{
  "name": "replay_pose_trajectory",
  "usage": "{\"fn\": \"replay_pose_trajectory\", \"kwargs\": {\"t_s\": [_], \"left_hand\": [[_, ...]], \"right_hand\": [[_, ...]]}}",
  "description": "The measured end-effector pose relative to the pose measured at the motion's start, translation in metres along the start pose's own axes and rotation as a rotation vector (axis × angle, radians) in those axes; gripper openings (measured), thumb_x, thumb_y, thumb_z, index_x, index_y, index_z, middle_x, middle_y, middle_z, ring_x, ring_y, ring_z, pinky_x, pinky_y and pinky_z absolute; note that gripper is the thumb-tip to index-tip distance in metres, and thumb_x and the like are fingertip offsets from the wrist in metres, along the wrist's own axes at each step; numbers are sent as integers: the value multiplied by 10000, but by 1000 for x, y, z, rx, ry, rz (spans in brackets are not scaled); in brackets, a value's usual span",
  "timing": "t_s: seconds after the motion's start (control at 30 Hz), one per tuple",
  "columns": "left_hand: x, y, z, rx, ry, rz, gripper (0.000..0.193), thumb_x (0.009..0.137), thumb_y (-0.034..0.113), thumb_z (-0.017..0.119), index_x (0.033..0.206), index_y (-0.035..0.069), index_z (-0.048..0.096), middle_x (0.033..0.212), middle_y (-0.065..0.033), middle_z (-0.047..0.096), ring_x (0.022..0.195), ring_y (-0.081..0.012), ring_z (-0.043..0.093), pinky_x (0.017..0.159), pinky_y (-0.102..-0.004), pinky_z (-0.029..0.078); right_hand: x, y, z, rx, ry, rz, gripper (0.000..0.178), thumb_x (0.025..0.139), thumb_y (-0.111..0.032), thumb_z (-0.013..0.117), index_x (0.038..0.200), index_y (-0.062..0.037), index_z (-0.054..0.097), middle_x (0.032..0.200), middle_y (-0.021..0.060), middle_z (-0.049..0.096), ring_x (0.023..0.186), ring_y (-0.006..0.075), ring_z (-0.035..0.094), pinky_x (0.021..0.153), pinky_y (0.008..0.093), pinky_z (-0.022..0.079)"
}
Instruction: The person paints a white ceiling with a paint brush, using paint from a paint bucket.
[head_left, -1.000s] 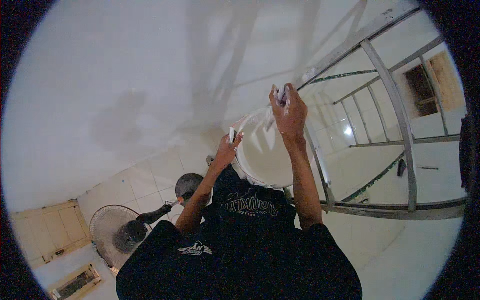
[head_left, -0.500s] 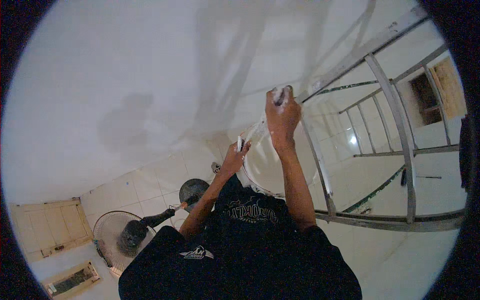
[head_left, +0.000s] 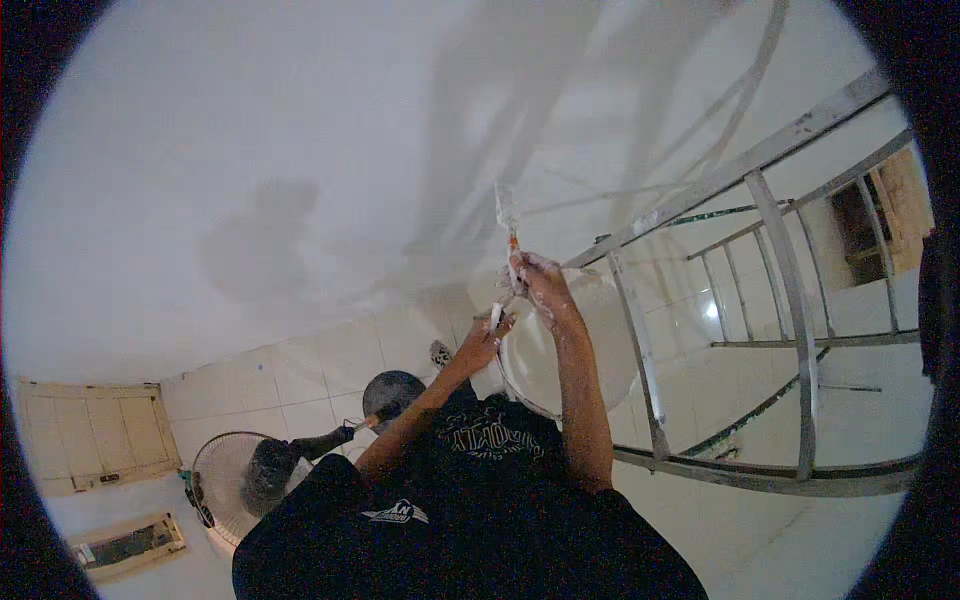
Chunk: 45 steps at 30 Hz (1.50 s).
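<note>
My right hand (head_left: pixel 543 287), smeared with white, is closed round a putty knife (head_left: pixel 506 207). Its white-coated blade points up toward the pale wall, with an orange part near the fingers. Just below and to the left, my left hand (head_left: pixel 477 347) is closed on a small white-edged object (head_left: pixel 496 317); its kind is hard to make out. Both hands are close together over a large round pale tub (head_left: pixel 535 362), which my right forearm partly covers.
A metal ladder-like frame (head_left: pixel 785 270) fills the right side. At the lower left stand a fan (head_left: pixel 232 470) and a dark round pan-like thing (head_left: pixel 393 393). A wooden shutter (head_left: pixel 95 435) is at the far left. White tiles (head_left: pixel 300 400) line the lower area.
My right hand has come down and left, nearer my left hand. The putty knife, which hung down toward the tub, now points upward. My left hand has dropped slightly.
</note>
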<state>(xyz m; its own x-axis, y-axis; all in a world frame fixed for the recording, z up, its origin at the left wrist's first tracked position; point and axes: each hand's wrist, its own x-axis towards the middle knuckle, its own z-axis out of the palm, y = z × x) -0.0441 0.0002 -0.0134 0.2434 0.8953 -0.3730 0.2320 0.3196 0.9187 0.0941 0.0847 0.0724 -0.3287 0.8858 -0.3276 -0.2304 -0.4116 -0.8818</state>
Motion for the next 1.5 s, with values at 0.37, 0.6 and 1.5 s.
{"fn": "replay_pose_trajectory", "kwargs": {"t_s": [0.37,0.6,1.5], "left_hand": [[1,-22,-21,-88,-123,81,410,922,264,391,1210,-27,381,1073,-139,487,979,-202,460,834,-310,396],[-10,1,-35,49,-206,21,425,891,270,468,1183,-28,390,1052,-154,493,948,-226,467,809,-351,404],[26,-119,-20,167,10,371,521,909,394,425,1065,-103,412,888,-211,523,816,-256,532,712,-383,442]], "right_hand": [[86,31,49,41,89,36,301,858,-422,527,788,-133,478,663,-43,471,540,65,429,453,216,333],[148,98,68,89,196,235,330,868,-445,490,754,-135,476,587,-15,442,428,105,390,370,253,303],[102,13,126,-943,494,-413,326,878,-275,430,878,14,579,796,225,591,786,397,558,751,417,441]]}}
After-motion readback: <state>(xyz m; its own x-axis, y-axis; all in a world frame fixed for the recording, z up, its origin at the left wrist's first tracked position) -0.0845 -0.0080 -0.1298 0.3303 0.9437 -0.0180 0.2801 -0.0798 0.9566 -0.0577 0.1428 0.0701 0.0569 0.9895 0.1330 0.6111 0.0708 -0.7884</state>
